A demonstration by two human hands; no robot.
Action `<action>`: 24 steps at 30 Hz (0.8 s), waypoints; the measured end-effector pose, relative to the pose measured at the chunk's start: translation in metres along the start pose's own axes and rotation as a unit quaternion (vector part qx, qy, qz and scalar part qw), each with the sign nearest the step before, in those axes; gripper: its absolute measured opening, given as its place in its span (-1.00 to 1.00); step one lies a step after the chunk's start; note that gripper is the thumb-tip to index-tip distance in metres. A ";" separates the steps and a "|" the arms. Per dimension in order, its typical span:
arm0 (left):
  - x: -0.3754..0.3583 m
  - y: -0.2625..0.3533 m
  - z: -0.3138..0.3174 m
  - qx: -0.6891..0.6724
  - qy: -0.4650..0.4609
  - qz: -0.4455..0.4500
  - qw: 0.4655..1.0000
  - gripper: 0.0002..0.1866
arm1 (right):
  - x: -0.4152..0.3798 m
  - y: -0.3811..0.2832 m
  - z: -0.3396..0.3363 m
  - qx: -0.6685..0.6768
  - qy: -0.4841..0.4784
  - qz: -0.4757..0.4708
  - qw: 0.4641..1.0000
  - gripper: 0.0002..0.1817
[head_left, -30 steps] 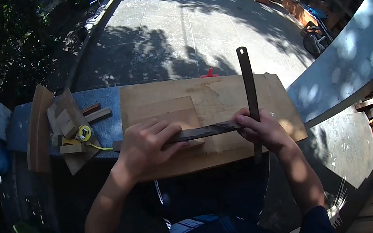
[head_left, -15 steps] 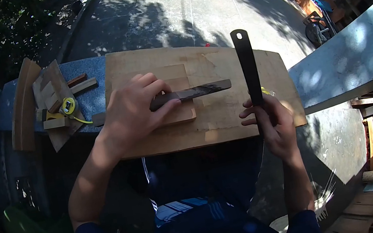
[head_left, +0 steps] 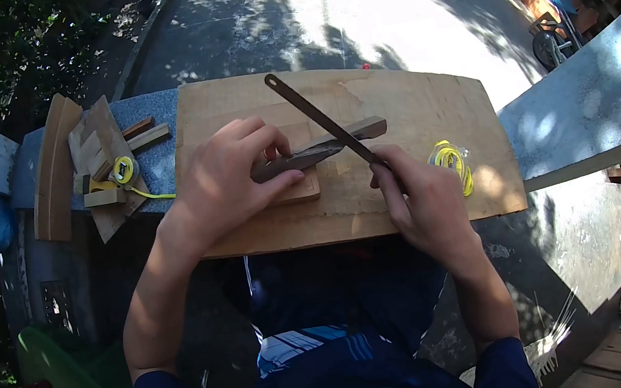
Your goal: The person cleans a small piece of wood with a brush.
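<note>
My left hand (head_left: pixel 229 179) presses a dark, rusty metal blade (head_left: pixel 335 142) flat onto a small wooden block (head_left: pixel 301 187) that lies on a large plywood board (head_left: pixel 411 105). My right hand (head_left: pixel 419 200) grips a long thin dark metal file (head_left: pixel 318 118) with a hole at its far tip. The file slants up and to the left and crosses over the blade. A bundle of yellow cord (head_left: pixel 452 161) lies on the board just right of my right hand.
Wood scraps (head_left: pixel 101 160), a curved wooden piece (head_left: pixel 57 180) and a yellow tape measure (head_left: pixel 124 171) sit on the stone slab at left. A concrete ledge (head_left: pixel 601 101) runs along the right. Paved ground lies beyond the board.
My right hand swung the file from upright down to the left across the blade. That move uncovered the yellow cord. My left hand stayed pressed on the blade.
</note>
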State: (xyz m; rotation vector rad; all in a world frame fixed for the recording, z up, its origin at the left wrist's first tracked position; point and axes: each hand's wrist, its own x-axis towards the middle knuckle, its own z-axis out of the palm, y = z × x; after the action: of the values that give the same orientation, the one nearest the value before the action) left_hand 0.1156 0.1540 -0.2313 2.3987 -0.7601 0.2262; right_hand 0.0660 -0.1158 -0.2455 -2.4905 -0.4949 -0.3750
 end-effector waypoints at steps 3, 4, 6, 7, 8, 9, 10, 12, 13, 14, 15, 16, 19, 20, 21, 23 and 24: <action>0.000 0.006 -0.004 0.012 0.044 0.016 0.999 -0.69 | -0.002 -0.002 0.000 -0.006 -0.009 0.011 1.000 -0.87; 0.001 0.010 -0.008 0.017 0.063 0.022 0.998 -0.72 | -0.003 -0.003 0.000 -0.006 -0.012 0.020 1.000 -0.87; 0.002 0.020 -0.017 -0.026 0.092 -0.011 0.995 -0.78 | -0.006 -0.004 0.005 0.014 -0.003 0.023 1.000 -0.87; 0.001 0.026 -0.018 -0.052 0.104 -0.024 0.993 -0.80 | -0.010 -0.006 0.006 0.021 0.003 0.029 0.999 -0.86; 0.000 0.030 -0.016 -0.088 0.096 -0.041 0.991 -0.81 | -0.014 -0.010 0.007 0.035 -0.006 0.046 0.998 -0.84; 0.000 0.036 -0.016 -0.124 0.089 -0.049 0.987 -0.81 | -0.015 -0.014 0.007 0.044 -0.008 0.063 0.997 -0.82; 0.003 0.043 -0.014 -0.162 0.081 -0.050 0.982 -0.80 | -0.013 -0.019 0.005 0.049 -0.002 0.080 0.996 -0.80; 0.005 0.066 -0.012 -0.317 0.038 -0.138 0.937 -0.72 | -0.016 -0.031 0.006 0.077 0.045 0.049 0.995 -0.78; 0.006 0.068 -0.011 -0.312 0.016 -0.155 0.937 -0.75 | -0.016 -0.037 0.008 0.095 0.069 0.035 0.992 -0.80; 0.007 0.068 -0.010 -0.305 -0.006 -0.176 0.936 -0.77 | -0.017 -0.041 0.008 0.115 0.091 0.021 0.989 -0.82; 0.009 0.069 -0.007 -0.349 -0.003 -0.162 0.923 -0.79 | -0.019 -0.045 0.006 0.143 0.078 0.039 0.986 -0.80; 0.010 0.069 -0.002 -0.393 0.000 -0.151 0.907 -0.81 | -0.020 -0.049 0.002 0.172 0.063 0.055 0.982 -0.78; 0.014 0.064 0.010 -0.488 0.015 -0.134 0.862 -0.80 | -0.026 -0.049 -0.006 0.309 0.040 0.075 0.947 -0.75; 0.015 0.063 0.012 -0.513 0.021 -0.133 0.848 -0.79 | -0.028 -0.049 -0.009 0.364 0.034 0.077 0.928 -0.75; 0.017 0.066 0.012 -0.505 0.035 -0.118 0.854 -0.76 | -0.030 -0.048 -0.013 0.367 0.025 0.070 0.927 -0.72; 0.017 0.072 0.011 -0.538 0.025 -0.109 0.836 -0.76 | -0.036 -0.047 -0.014 0.390 -0.003 0.086 0.917 -0.72; 0.016 0.074 0.011 -0.553 0.018 -0.105 0.826 -0.76 | -0.039 -0.046 -0.014 0.403 -0.017 0.094 0.910 -0.72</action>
State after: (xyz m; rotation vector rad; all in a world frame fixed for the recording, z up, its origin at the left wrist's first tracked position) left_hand 0.0860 0.0916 -0.1980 1.3235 -0.3990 -0.2253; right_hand 0.0096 -0.0983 -0.2269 -1.7144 -0.3232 -0.0238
